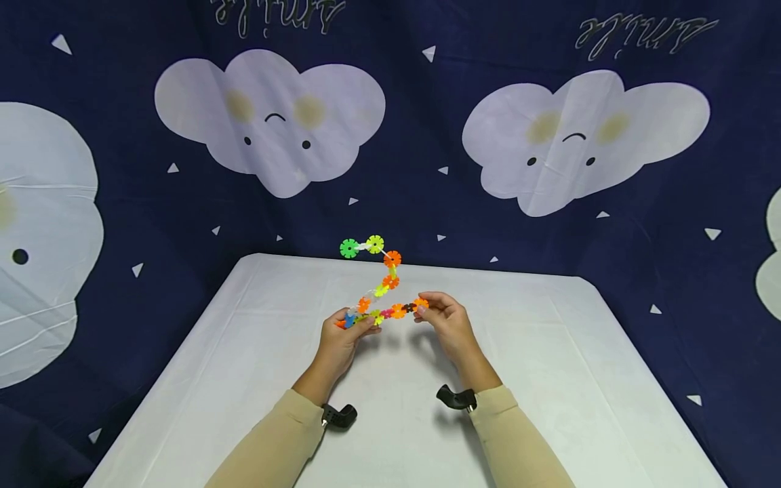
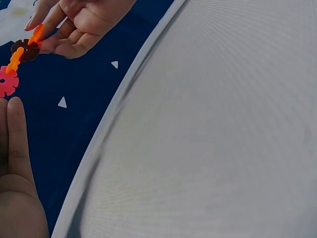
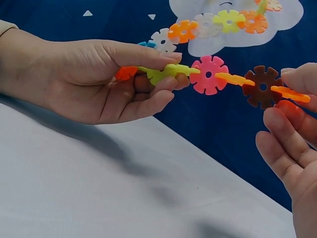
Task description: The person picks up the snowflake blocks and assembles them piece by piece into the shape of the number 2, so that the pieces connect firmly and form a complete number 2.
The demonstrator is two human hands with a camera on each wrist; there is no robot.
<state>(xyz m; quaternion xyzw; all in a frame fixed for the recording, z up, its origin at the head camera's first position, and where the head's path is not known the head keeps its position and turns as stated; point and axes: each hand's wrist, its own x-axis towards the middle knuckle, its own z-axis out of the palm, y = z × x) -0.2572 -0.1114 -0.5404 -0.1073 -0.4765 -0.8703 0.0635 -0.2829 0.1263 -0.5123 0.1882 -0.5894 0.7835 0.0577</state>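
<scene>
Above the table, both hands hold a chain of interlocking notched plastic discs, shaped like flowers. My left hand (image 1: pixel 338 344) grips it near the middle, thumb over a yellow-green disc (image 3: pixel 161 74) in the right wrist view. My right hand (image 1: pixel 453 329) pinches the orange disc (image 3: pixel 292 93) at the near end. Between the hands run a pink disc (image 3: pixel 209 75), another orange disc (image 3: pixel 233 79) and a brown disc (image 3: pixel 263 87). Beyond the left hand the chain curves up and back through orange, clear and yellow discs to a green disc (image 1: pixel 349 249) at its far end.
A white-covered table (image 1: pixel 488 407) lies below the hands, which cast shadows on it. Behind it hangs a dark blue cloth (image 1: pixel 415 135) printed with clouds and small triangles. Each wrist carries a black strap-on device (image 1: pixel 456 398) at the beige sleeve.
</scene>
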